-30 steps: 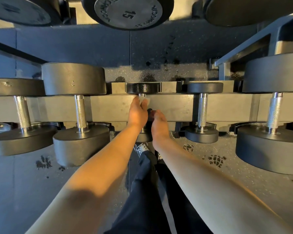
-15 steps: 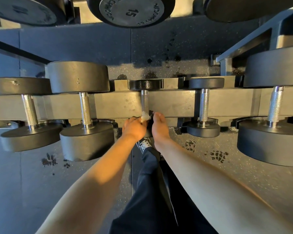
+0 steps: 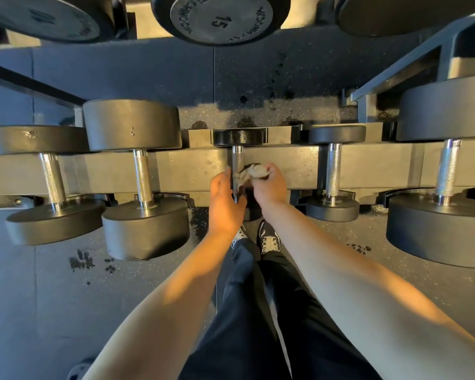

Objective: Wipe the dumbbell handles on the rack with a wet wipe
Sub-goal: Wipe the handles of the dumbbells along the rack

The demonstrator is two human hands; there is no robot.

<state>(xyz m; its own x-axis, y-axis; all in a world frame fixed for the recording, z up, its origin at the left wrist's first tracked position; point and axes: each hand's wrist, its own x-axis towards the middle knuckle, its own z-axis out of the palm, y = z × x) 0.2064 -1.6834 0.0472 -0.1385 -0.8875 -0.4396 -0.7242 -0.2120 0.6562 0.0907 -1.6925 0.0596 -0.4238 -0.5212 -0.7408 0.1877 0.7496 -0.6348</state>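
Observation:
A small black dumbbell sits in the middle of the rack (image 3: 198, 171), its knurled steel handle (image 3: 237, 160) running toward me. A crumpled, greyish wet wipe (image 3: 251, 172) lies against the handle's right side. My right hand (image 3: 270, 187) grips the wipe's right end with curled fingers. My left hand (image 3: 225, 200) is curled round the lower part of the handle, thumb on the right side, fingertips touching the wipe's left end. The dumbbell's near head is mostly hidden behind my hands.
Bigger dumbbells flank it: two at the left (image 3: 141, 174) (image 3: 51, 179), a small one (image 3: 333, 171) and a large one (image 3: 447, 171) at the right. An upper tier holds a "15" dumbbell (image 3: 221, 17). My legs and shoes (image 3: 269, 239) stand on speckled rubber floor below.
My left hand slid the wipe down the handle from its far end toward me. My right hand rose from beside the near head and now grips the wipe.

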